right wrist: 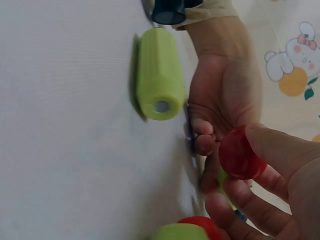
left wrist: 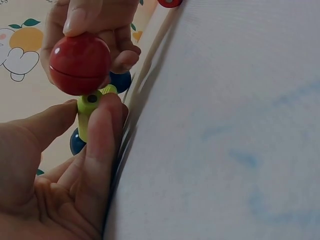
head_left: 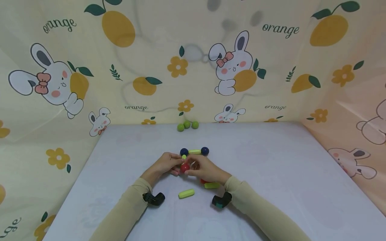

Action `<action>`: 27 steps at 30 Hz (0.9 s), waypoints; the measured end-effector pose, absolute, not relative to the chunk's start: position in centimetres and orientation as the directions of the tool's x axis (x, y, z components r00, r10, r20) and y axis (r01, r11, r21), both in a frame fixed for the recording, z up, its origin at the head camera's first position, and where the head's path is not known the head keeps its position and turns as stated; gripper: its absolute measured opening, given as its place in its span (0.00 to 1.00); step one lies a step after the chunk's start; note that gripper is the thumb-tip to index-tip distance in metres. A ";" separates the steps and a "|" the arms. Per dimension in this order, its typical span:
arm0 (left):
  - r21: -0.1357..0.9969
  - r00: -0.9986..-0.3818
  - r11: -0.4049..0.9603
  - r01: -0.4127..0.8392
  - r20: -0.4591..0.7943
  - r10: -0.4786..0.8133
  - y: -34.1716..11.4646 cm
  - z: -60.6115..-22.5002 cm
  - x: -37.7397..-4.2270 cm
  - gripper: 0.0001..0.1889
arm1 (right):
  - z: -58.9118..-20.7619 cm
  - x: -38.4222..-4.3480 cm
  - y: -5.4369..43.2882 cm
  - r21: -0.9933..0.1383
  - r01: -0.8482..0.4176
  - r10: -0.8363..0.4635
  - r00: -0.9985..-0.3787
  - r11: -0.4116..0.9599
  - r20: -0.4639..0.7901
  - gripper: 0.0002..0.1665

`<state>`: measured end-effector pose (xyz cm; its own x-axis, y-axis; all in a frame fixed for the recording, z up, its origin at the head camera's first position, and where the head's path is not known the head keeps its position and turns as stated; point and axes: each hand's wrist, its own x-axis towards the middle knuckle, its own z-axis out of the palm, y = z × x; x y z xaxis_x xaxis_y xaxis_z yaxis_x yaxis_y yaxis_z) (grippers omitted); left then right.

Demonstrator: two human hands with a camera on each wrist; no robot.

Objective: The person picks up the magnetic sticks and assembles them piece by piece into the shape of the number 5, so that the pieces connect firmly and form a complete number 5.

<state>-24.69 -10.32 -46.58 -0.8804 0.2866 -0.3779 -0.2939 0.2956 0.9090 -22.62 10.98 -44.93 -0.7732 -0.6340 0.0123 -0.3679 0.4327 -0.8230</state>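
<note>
My right hand (head_left: 208, 169) pinches a glossy red ball (head_left: 185, 168) between thumb and fingers. Opposite it, my left hand (head_left: 164, 165) holds a short yellow-green rod (left wrist: 84, 120) between thumb and fingers. In the left wrist view the red ball sits right at the rod's end, where a dark round spot shows. The rod's far end leads to a dark blue ball (head_left: 184, 152). From there a second yellow-green rod (head_left: 194, 151) runs right to another dark blue ball (head_left: 205, 151).
A loose yellow-green rod (head_left: 186, 193) with a metal disc in its end lies nearer me. Below my right wrist lie another rod (head_left: 211, 185) and a partly hidden red ball (head_left: 202, 181). Green balls (head_left: 187, 124) sit at the white table's back edge, before a printed cloth (head_left: 199, 87).
</note>
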 end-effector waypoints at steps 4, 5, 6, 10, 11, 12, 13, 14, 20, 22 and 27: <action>0.904 -0.883 0.302 -0.304 -0.386 0.268 -10.2 -46.6 -24.7 0.21 | -45.1 -22.3 10.8 -0.818 -0.361 -0.624 -0.781 0.448 0.003 0.16; 0.902 -0.882 0.300 -0.310 -0.391 0.262 -10.2 -46.5 -24.6 0.21 | -45.1 -22.2 10.8 -0.817 -0.355 -0.619 -0.785 0.455 -0.004 0.17; 0.900 -0.882 0.299 -0.316 -0.395 0.257 -10.2 -46.5 -24.6 0.21 | -45.2 -22.1 10.8 -0.816 -0.352 -0.617 -0.787 0.459 -0.007 0.18; 0.899 -0.884 0.304 -0.315 -0.395 0.249 -10.2 -46.5 -24.6 0.21 | -45.4 -22.0 10.7 -0.811 -0.343 -0.607 -0.795 0.474 -0.019 0.19; 0.899 -0.885 0.306 -0.314 -0.394 0.249 -10.2 -46.5 -24.6 0.21 | -45.4 -21.9 10.7 -0.811 -0.338 -0.603 -0.798 0.478 -0.022 0.19; 0.899 -0.885 0.308 -0.313 -0.393 0.248 -10.2 -46.5 -24.6 0.22 | -45.4 -21.9 10.6 -0.811 -0.337 -0.601 -0.799 0.479 -0.023 0.19; 0.899 -0.886 0.311 -0.309 -0.391 0.248 -10.2 -46.5 -24.7 0.22 | -45.4 -21.9 10.6 -0.810 -0.336 -0.600 -0.800 0.480 -0.024 0.19; 0.899 -0.887 0.314 -0.305 -0.388 0.250 -10.2 -46.5 -24.7 0.22 | -45.5 -21.9 10.6 -0.809 -0.337 -0.599 -0.800 0.481 -0.023 0.19; 0.906 -0.887 0.319 -0.277 -0.368 0.277 -10.3 -46.4 -24.6 0.22 | -45.5 -21.9 10.5 -0.807 -0.342 -0.600 -0.800 0.482 -0.019 0.18; 0.908 -0.886 0.318 -0.271 -0.365 0.285 -10.2 -46.4 -24.5 0.22 | -45.5 -21.9 10.5 -0.808 -0.340 -0.599 -0.801 0.481 -0.020 0.17; 0.915 -0.887 0.314 -0.253 -0.350 0.303 -10.3 -46.4 -24.5 0.23 | -45.5 -21.9 10.4 -0.810 -0.340 -0.595 -0.803 0.478 -0.014 0.15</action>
<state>-24.49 -10.31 -46.41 -0.8865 0.3030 -0.3496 -0.2535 0.3140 0.9150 -21.88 10.44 -45.48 -0.8035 -0.5952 -0.0141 -0.3401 0.4783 -0.8097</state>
